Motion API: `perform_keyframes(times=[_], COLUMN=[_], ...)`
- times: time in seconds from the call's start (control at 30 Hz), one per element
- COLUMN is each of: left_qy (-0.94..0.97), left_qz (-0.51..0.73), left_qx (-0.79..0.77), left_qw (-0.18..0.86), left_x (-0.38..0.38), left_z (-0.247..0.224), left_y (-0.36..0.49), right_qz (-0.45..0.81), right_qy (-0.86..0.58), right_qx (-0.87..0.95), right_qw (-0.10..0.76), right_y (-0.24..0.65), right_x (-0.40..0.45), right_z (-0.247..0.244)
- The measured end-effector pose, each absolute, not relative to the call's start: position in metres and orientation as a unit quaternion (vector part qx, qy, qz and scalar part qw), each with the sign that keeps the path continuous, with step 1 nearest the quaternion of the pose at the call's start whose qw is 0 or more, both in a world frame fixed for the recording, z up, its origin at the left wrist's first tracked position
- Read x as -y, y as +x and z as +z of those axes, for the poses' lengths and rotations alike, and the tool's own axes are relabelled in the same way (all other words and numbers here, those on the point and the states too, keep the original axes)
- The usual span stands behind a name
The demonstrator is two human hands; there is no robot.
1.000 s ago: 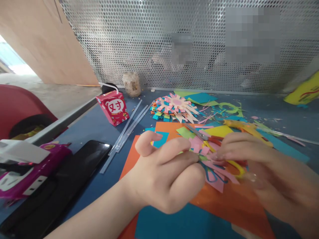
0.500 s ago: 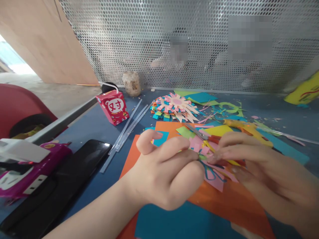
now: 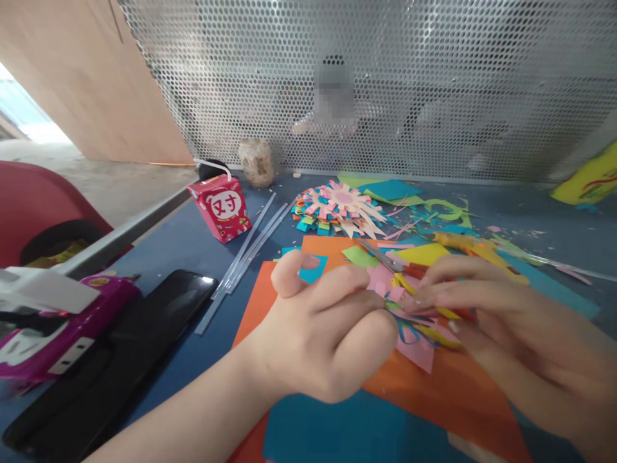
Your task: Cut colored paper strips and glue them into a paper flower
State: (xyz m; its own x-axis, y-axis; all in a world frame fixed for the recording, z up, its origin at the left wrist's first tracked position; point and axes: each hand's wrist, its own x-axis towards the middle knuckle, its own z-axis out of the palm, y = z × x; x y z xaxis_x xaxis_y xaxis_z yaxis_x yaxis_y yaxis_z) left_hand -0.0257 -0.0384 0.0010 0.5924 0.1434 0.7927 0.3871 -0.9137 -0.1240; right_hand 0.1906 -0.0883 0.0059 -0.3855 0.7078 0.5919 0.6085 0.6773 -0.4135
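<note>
In the middle of the head view, my left hand [image 3: 332, 328] is closed, its fingertips pinching a small paper piece with green and blue at the tips. My right hand [image 3: 506, 328] comes in from the right, its bent fingers at a narrow pink paper strip [image 3: 409, 315] beside the left fingertips. The contact between its thumb and fingers is partly hidden. Blue paper loops [image 3: 409, 333] show just under the fingers. Behind them lie scissors [image 3: 385, 257] with yellow handles and pink paper scraps [image 3: 419, 354], over an orange sheet [image 3: 443, 392].
Fringed paper flowers [image 3: 337, 206] are piled at the back. A yellow glue gun [image 3: 501, 260] lies behind my right hand. Left are clear glue sticks [image 3: 245, 251], a red drink carton [image 3: 222, 209], a black phone [image 3: 110, 354] and a purple-white device [image 3: 72, 321]. A perforated metal panel [image 3: 279, 77] stands behind.
My right fingers have shifted slightly away from the left fingertips. The pink strip has moved, and more yellow shows beneath the right hand. My left hand keeps its pinch.
</note>
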Motion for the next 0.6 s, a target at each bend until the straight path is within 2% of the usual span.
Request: perform_keyframes(times=[0.23, 0.47, 0.6], left_qy=[-0.843, -0.883, -0.851], left_qz=[-0.496, -0.414, -0.478], left_qx=[0.149, 0.165, 0.157], left_qw=[0.146, 0.147, 0.150], left_x=[0.0338, 0.0371, 0.0349], left_z=[-0.0083, 0.0002, -0.0053], left_y=[-0.0199, -0.0253, -0.0218], right_qz=[0.115, 0.106, 0.142], right_qy=[-0.392, -0.394, -0.402], right_qx=[0.832, 0.833, 0.816], right_qw=[0.374, 0.373, 0.391], right_y=[0.1913, 0.1894, 0.1893], right_x=[0.0875, 0.0869, 0.0839], right_z=[0.0063, 0.0074, 0.0039])
